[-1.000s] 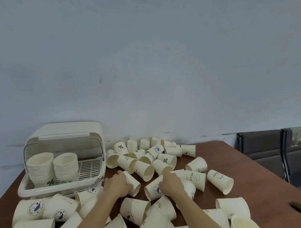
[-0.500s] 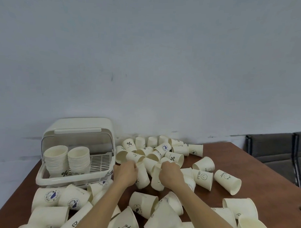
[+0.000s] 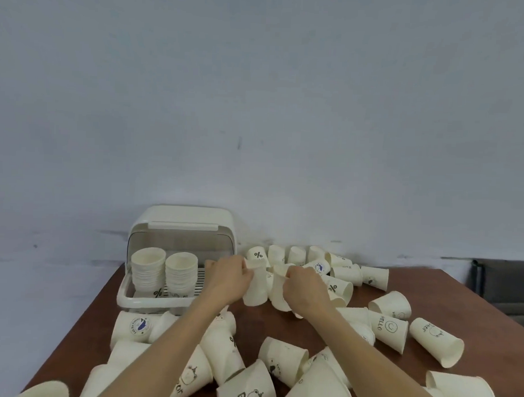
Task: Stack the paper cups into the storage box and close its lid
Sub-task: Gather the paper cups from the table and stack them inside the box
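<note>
My left hand grips a cream paper cup held upright just above the table. Right beside it, my right hand grips a second paper cup, tilted, and the two cups touch. The cream storage box stands at the left against the wall with its lid swung up. Two stacks of cups stand inside on its slatted floor. Several loose cups lie on their sides over the brown table.
A pale wall runs right behind the box and the cups. Dark chairs stand past the table's right edge. Loose cups crowd the near table around both forearms, some printed "HELLO" or "Bear".
Both hands have lifted their cups off the table, moved away from me and brought them together. The camera has turned left, so the box sits nearer the middle.
</note>
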### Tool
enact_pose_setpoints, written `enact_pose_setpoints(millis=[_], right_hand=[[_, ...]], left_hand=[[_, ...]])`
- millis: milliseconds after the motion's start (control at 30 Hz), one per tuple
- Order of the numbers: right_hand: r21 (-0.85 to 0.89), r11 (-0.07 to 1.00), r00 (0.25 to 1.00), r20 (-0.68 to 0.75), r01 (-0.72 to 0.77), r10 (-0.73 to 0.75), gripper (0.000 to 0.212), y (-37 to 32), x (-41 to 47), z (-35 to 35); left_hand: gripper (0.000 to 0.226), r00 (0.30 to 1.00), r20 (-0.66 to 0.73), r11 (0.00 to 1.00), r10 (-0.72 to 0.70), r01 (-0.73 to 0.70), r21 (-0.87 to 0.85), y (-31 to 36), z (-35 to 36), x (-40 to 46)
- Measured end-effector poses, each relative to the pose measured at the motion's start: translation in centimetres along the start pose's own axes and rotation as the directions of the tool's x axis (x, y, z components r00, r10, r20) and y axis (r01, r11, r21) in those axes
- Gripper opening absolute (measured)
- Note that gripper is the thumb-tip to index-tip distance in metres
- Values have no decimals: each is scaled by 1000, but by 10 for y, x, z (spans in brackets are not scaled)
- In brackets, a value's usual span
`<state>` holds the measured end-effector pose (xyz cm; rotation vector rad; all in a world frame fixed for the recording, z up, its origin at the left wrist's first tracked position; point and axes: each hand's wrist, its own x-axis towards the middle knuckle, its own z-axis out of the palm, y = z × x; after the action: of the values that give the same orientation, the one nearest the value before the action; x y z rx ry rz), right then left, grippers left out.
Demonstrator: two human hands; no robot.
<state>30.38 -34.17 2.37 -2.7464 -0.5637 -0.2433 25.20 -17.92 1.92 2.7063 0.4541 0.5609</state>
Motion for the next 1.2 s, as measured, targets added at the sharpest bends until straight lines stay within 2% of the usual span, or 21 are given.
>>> enact_pose_setpoints(millis=[100,300,433,600,733,933,1200], right_hand=[[30,998,998,-34,57,-56,22,-20,4,1],[-33,980,975,-100,198,-200,19,-61,4,5],[-10,972,967,-100,235,-235,19,-83,5,10],[-16,957,950,-115,289,-289,18,-102,7,14],[0,951,941,-139,311,-308,17,-115,13,19],[9,933,915,-199,359,-350,17,-129,17,23],[3,912,888,-226,411,-400,18,-146,27,33]], left_hand=[[21,998,-62,1000,-17,16,-27,-15,-19,0],[19,986,-160,999,-46,45,-8,-51,-45,1],[19,967,-253,999,-43,46,7,-74,-62,1],[19,910,-410,982,54,26,187,-108,-85,5],[12,877,-470,969,97,23,244,-137,-87,7],[13,876,-468,961,112,24,276,-169,-70,7],[21,961,-275,914,3,109,392,-184,-56,3]])
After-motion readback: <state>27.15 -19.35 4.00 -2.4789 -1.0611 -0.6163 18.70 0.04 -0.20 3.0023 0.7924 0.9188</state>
